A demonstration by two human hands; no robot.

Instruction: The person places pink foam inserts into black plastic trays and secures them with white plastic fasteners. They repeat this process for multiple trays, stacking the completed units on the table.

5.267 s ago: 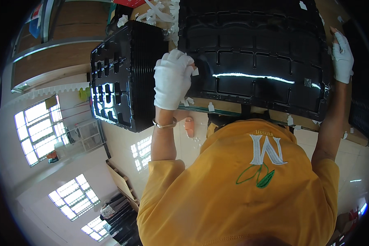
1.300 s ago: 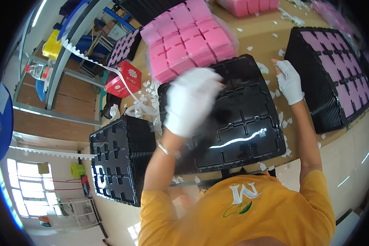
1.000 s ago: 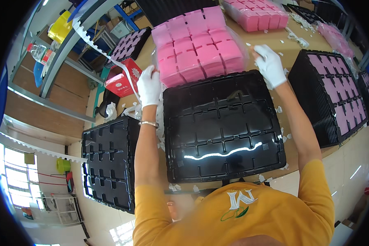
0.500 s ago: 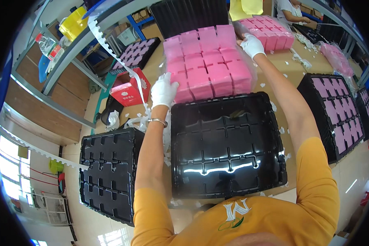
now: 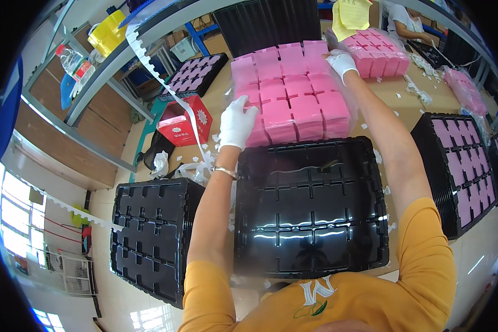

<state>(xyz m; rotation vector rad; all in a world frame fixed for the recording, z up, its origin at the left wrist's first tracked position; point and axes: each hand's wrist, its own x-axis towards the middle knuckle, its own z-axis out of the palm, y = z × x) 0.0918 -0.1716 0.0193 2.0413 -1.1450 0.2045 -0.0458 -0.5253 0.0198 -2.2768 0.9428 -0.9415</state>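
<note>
A block of pink foam pieces (image 5: 290, 102), stacked in rows and loosely wrapped in clear plastic film, lies in front of me. My left hand (image 5: 238, 124), in a white glove, is at the block's near left side, thumb and fingers apart. At the far right corner my right hand (image 5: 343, 62), also gloved, rests with its fingers stretched against the block's edge; the fingertips are partly hidden. Between my forearms sits a glossy black plastic tray (image 5: 310, 205) with moulded compartments, nearer me than the foam.
Black trays (image 5: 155, 232) stand stacked at left; another stack (image 5: 454, 171) at right holds lilac foam. A red box (image 5: 185, 122) is beyond my left arm. More wrapped pink foam (image 5: 379, 52) lies far right, near another person (image 5: 409, 27). A metal shelf rail (image 5: 108, 61) crosses the upper left.
The whole view has shifted slightly, so things appear lower and further right. My left hand has moved a little right over the block's near left corner; my right hand stays at the far corner.
</note>
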